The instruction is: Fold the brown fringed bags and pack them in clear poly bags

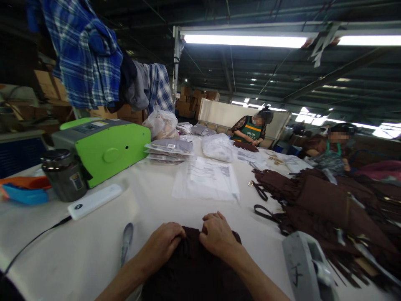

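Note:
Dark brown cloth [197,267], seemingly a bag like those piled at the right, lies at the table's near edge, its lower part running out of view. At its upper left edge, the curled fingers of my left hand [167,240] grip the fabric. My right hand [217,236] has its fingers bent over the upper right edge, also closed on the cloth. The fingertips of both hands are partly hidden. A tool with a grey handle [127,238], its kind unclear, lies left of my left forearm.
Brown fringed bags [326,196] with straps cover the right side, behind a grey tape dispenser [300,259]. Clear plastic bags [206,179] lie ahead. Leftward stand a green machine [115,146], a dark jar [64,175] and a white corded device [95,200]. Two people work beyond.

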`<action>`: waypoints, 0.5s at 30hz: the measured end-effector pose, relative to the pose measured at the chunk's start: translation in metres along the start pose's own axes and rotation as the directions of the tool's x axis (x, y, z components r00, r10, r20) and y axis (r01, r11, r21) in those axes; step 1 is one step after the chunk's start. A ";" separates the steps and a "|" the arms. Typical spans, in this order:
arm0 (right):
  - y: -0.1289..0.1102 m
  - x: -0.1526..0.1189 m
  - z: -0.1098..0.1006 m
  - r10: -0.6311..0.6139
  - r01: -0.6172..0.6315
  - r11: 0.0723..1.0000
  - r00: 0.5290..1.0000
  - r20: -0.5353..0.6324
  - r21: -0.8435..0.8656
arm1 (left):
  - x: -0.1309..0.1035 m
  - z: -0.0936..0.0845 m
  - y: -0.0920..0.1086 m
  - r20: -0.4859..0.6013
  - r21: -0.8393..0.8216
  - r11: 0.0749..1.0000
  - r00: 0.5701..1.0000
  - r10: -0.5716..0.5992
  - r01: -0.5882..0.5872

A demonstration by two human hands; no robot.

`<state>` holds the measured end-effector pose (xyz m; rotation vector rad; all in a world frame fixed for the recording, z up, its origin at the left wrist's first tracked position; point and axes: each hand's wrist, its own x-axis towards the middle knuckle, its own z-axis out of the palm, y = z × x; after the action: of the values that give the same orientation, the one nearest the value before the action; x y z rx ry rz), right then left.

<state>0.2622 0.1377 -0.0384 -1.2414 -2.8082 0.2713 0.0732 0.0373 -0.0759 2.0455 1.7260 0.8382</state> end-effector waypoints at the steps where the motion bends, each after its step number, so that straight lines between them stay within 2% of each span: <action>1: 0.000 -0.005 -0.001 -0.013 0.013 1.000 1.000 0.007 0.023 | -0.006 -0.004 -0.001 -0.018 -0.041 0.999 1.000 0.008 -0.009; 4: -0.002 -0.029 0.000 -0.098 0.095 0.989 0.995 0.014 0.114 | -0.029 -0.018 -0.009 -0.095 -0.116 0.993 0.995 0.015 -0.026; 6: -0.003 -0.047 0.002 -0.157 0.158 0.972 0.987 -0.016 0.172 | -0.045 -0.024 -0.014 -0.103 -0.063 0.998 0.995 0.004 -0.010; 8: -0.005 -0.062 0.002 -0.189 0.191 0.959 0.982 -0.028 0.210 | -0.055 -0.025 -0.016 -0.066 0.030 1.000 0.998 0.005 -0.003; 12: -0.015 -0.070 -0.004 -0.194 0.191 0.951 0.981 -0.010 0.245 | -0.052 -0.016 -0.005 0.028 0.249 0.968 0.999 0.019 -0.026; 15: -0.025 -0.058 -0.007 -0.205 0.239 0.924 0.969 -0.139 0.300 | -0.040 -0.008 0.006 0.072 0.367 0.930 0.997 -0.016 -0.012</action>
<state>0.2839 0.0791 -0.0261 -0.8350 -2.6472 0.5928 0.0691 -0.0034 -0.0754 2.2726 1.9615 0.4534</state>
